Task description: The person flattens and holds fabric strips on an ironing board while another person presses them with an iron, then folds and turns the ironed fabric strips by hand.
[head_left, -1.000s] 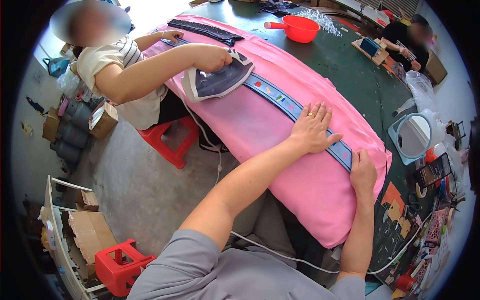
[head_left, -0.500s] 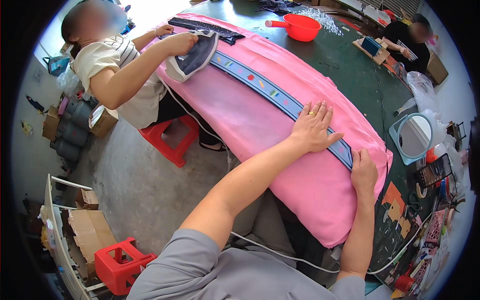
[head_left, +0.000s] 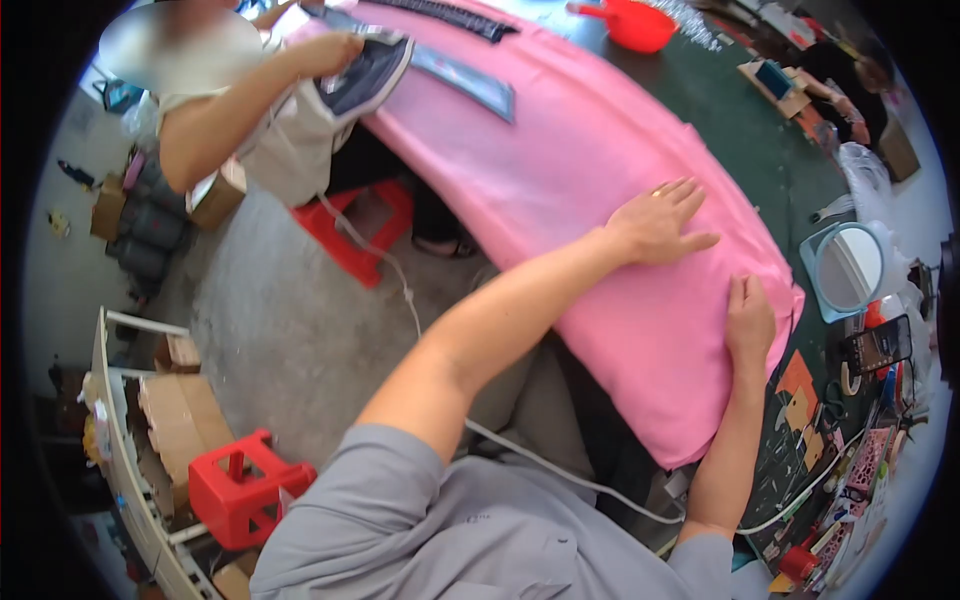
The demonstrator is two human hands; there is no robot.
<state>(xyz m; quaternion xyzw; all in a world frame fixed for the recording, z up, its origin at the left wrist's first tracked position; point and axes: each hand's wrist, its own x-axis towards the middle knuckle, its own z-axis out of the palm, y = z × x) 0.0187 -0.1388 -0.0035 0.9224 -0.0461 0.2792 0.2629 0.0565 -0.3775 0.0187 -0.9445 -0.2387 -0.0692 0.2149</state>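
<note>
My left hand [head_left: 662,222] lies flat on the pink cloth [head_left: 560,200], palm down, with the fingers stretched out. Just to its right, my right hand [head_left: 750,310] rests on the same cloth with its fingers curled in, and nothing shows in them. Farther up the cloth is the end of a blue-grey strip [head_left: 470,82], blurred and apart from both my hands. A co-worker at the upper left grips a clothes iron [head_left: 368,75] beside this strip. The co-worker's other hand is mostly cut off at the top edge.
A dark strip [head_left: 440,15] lies at the cloth's far side. On the green table [head_left: 690,95] are a red dipper [head_left: 640,25], a mirror [head_left: 850,265] and scissors [head_left: 832,400]. A white cord [head_left: 570,480] crosses my lap. Another person sits at far right; red stools stand at left.
The blue-grey strip has slid out from under my left hand and away from my right, toward the co-worker. The iron has shifted slightly up and left; my view has tilted.
</note>
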